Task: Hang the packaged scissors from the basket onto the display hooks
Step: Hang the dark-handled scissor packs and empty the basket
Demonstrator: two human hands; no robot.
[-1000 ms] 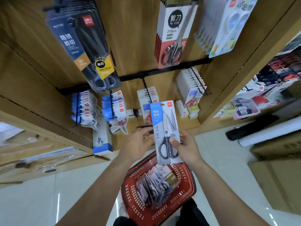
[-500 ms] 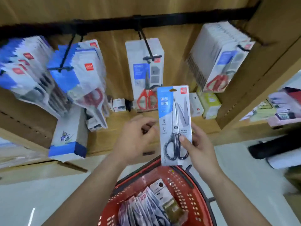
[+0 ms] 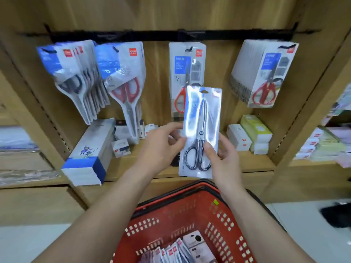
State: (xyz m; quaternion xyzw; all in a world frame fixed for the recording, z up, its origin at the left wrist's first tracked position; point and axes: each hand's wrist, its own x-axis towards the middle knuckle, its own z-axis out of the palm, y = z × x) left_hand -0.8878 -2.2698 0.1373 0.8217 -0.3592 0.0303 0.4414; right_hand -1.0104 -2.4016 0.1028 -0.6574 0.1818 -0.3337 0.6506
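The job is partly done at best. One packaged scissors [image 3: 201, 130] is out of the basket [image 3: 171, 203] and held upright before the display, its hang hole [image 3: 204, 91] at the top, not yet on any hook. The left hand [image 3: 161, 147] pinches the pack's left edge about halfway up. The right hand [image 3: 224, 158] grips the lower right side, thumb across the front over the handles. The pack hovers above the front edge of the shelf [image 3: 247, 165] and overlaps the bottom of the red-handled pack [image 3: 185, 73] behind it; whether they touch I cannot tell. A fanned cluster of spare packs [image 3: 180, 251] lies at the bottom of the basket, so many hangings probably remain.

Four lots hang along the black rail [image 3: 152, 34]: a thick stack [image 3: 76, 78] at its left end, a second stack [image 3: 123, 76] beside it, the thin red-handled lot on the third hook [image 3: 189, 48], and a thick stack [image 3: 264, 73] at the right end. The third hook looks to have the most free length.

There is open air between the held pack and the rail. Small boxes [image 3: 248, 135] line the back of the shelf, a blue and white box [image 3: 89, 154] juts over its left front edge, and wooden uprights close in at both sides.
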